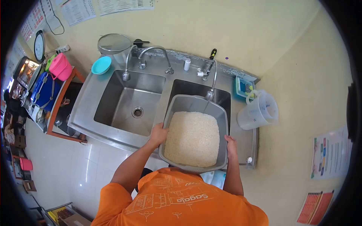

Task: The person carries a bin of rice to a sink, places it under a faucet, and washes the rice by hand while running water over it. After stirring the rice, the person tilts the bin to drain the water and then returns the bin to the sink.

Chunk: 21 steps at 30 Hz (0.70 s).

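A grey plastic tub (170, 109) holds a broad layer of white rice (192, 137). My left hand (159, 134) grips its left side and my right hand (231, 146) grips its right side; the fingers are partly hidden by the walls. The tub overlaps the front of the right sink basin (184, 87), its near end close to my orange shirt. Just above the tub's far rim hangs the spout of the right faucet (210, 94). Whether the tub rests on the sink edge cannot be made out.
The left sink basin (126, 109) has a drain at its bottom. A turquoise bowl (101, 65) and a round sieve (114, 42) are at the back left. On the right stand a clear measuring jug (253, 113) and a sponge tray (244, 88). A cluttered orange-framed shelf (62, 109) is at left.
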Each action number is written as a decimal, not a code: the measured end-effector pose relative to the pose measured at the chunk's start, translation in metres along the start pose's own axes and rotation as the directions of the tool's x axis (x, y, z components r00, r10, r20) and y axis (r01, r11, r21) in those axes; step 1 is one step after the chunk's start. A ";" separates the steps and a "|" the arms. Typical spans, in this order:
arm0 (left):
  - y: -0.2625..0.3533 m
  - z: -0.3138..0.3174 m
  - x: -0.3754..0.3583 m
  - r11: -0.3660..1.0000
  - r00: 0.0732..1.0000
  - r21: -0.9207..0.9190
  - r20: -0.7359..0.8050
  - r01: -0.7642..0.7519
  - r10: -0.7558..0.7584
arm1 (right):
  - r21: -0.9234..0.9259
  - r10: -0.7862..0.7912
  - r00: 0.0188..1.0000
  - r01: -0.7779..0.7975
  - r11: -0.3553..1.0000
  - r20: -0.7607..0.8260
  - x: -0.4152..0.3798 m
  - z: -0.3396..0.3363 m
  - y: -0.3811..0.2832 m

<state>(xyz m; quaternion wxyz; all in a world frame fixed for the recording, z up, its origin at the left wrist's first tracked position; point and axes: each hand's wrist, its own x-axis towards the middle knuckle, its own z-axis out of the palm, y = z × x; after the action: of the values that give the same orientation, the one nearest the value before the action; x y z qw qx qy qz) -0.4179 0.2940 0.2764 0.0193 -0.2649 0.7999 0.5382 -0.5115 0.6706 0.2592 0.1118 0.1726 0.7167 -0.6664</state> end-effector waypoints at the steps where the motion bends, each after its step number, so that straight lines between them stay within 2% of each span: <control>1: -0.005 0.008 0.011 1.000 1.000 -0.005 -0.001 0.022 -0.022 | -0.024 0.023 0.999 -0.022 0.999 0.023 0.018 -0.001 -0.003; 5: -0.022 0.034 0.053 0.994 0.995 -0.050 -0.018 0.096 -0.097 | -0.131 0.062 0.992 -0.047 0.990 0.111 0.098 0.003 -0.001; 9: -0.005 0.047 0.072 0.989 0.990 0.039 -0.030 0.141 -0.140 | -0.232 0.078 0.989 -0.047 0.972 0.127 0.141 0.013 -0.013; 12: 0.013 0.051 0.093 0.987 0.988 0.034 -0.026 0.156 -0.155 | -0.263 0.049 0.988 -0.010 0.965 0.145 0.183 0.018 0.004; 14: 0.026 0.053 0.101 0.984 0.984 0.026 -0.022 0.178 -0.178 | -0.347 -0.030 0.980 0.098 0.933 0.195 0.206 0.021 0.018; 15: 0.018 0.057 0.104 0.980 0.986 0.105 -0.011 0.167 -0.167 | -0.388 -0.057 0.974 0.140 0.911 0.218 0.207 0.018 0.030; 17: -0.003 0.069 0.122 0.961 0.992 0.250 0.011 0.121 -0.128 | -0.447 -0.019 0.991 0.076 0.891 0.130 0.209 0.020 0.061; 20: -0.026 0.081 0.128 0.921 0.987 0.378 0.083 0.094 -0.135 | -0.447 0.016 0.998 0.017 0.894 0.069 0.221 0.032 0.096; 21: -0.025 0.082 0.131 0.917 0.981 0.378 0.090 0.128 -0.174 | -0.464 0.014 0.999 0.009 0.886 0.046 0.234 0.033 0.122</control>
<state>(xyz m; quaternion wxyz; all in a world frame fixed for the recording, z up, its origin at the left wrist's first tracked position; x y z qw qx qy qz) -0.5398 0.3062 0.1792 0.1594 -0.2842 0.8614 0.3897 -0.6793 0.6673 0.0531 0.1678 0.1259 0.8519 -0.4798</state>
